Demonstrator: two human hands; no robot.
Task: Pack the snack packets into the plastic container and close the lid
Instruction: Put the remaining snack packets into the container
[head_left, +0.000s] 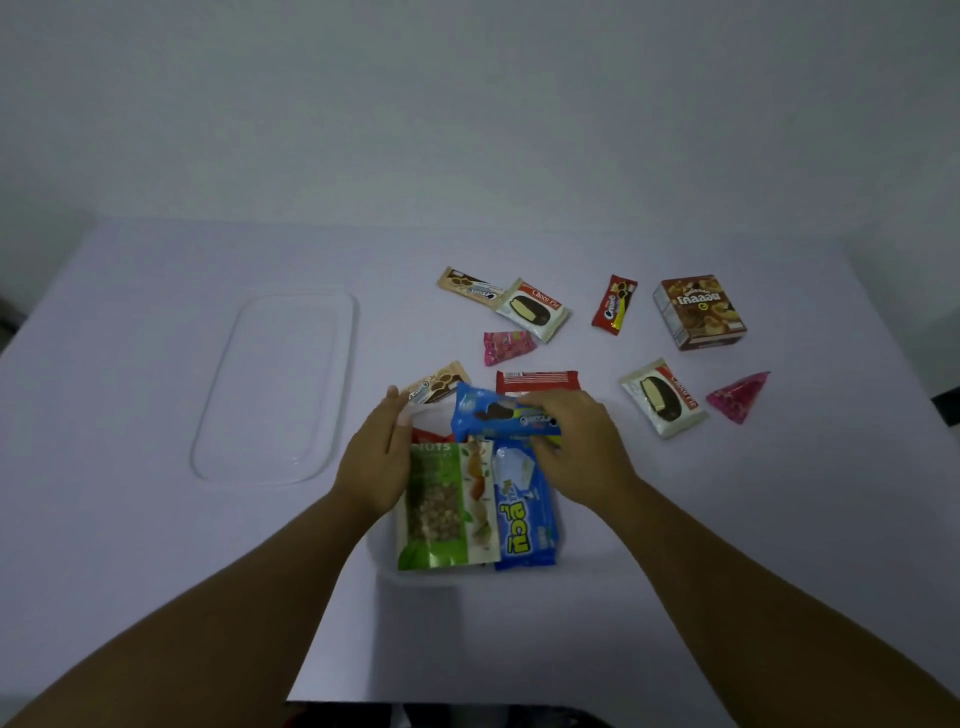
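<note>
A clear plastic container (384, 564) sits in front of me, holding a green nuts packet (441, 506) and a blue wafer packet (524, 519) side by side. My right hand (576, 447) grips a blue Oreo packet (493, 413) over the container's far end. Resting against the container's left side by the nuts packet, my left hand (376, 457) has its fingers extended. The clear lid (280, 389) lies flat on the table to the left.
Loose snacks lie beyond and to the right: two Choco Pie packets (535, 309) (662, 397), a brown box (701, 312), a red Oreo stick (614, 305), two pink packets (506, 347) (740, 396), a red bar (537, 379), two beige bars (470, 283) (436, 387).
</note>
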